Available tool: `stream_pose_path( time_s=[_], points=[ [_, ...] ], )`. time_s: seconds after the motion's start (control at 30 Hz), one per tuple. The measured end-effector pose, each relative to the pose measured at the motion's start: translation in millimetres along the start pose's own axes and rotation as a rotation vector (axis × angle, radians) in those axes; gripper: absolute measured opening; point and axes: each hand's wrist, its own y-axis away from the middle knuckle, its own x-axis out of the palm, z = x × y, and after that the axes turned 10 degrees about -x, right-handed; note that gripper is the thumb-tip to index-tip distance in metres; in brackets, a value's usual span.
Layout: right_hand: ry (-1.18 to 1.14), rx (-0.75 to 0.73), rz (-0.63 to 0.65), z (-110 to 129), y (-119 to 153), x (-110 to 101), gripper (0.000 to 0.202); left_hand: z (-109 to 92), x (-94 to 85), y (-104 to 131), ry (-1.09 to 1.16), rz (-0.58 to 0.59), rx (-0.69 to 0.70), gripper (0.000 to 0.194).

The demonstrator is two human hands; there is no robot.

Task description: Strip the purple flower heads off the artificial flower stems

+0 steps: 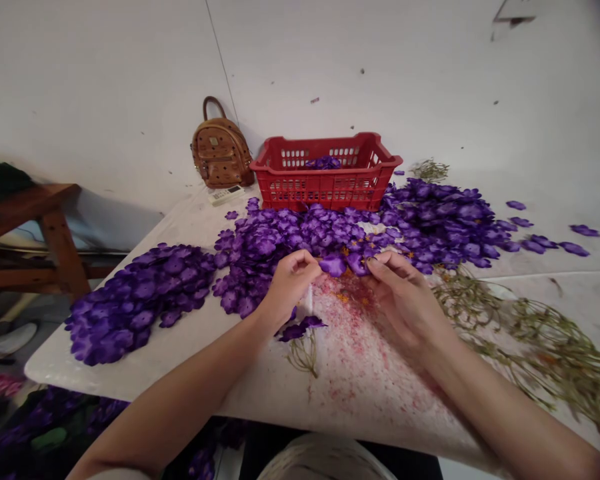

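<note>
Purple artificial flower petals (334,265) are stretched between my two hands, over the middle of the table. My left hand (296,277) pinches their left edge, fingers closed. At the right end, my right hand (397,277) pinches another purple petal piece (356,263) between thumb and fingers. Just below my left hand lies a green plastic stem (304,353) with dark purple petals on it. Behind my hands spreads a heap of purple petals (275,233), with small orange flower centres (347,300) scattered close by.
A red crate (325,190) with some purple petals stands at the back, beside a brown backpack (223,153) and a white remote (227,195). More petals pile up at left (140,293) and right (445,220). Green stems (530,333) cover the right side. A wooden stool (60,247) stands at left.
</note>
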Motion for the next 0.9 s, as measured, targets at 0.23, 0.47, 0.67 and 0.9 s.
stream_pose_path(
  time_s=[0.23, 0.47, 0.67, 0.9],
  points=[
    [0.007, 0.008, 0.006, -1, 3, 2, 0.024, -8, -12.6, -10, 0.044, -0.122, 0.029, 0.016],
    [0.095, 0.115, 0.191, -17, 15, 13, 0.027, -16, -22.4, -14, 0.069, -0.106, 0.038, 0.018],
    [0.125, 0.063, 0.222, -7, 8, 22, 0.024, -16, -18.8, -7, -0.021, 0.069, -0.012, 0.012],
    [0.233, -0.083, 0.217, -10, 0, 22, 0.018, -13, -9.3, -1, -0.086, 0.143, -0.019, 0.011]
  ],
)
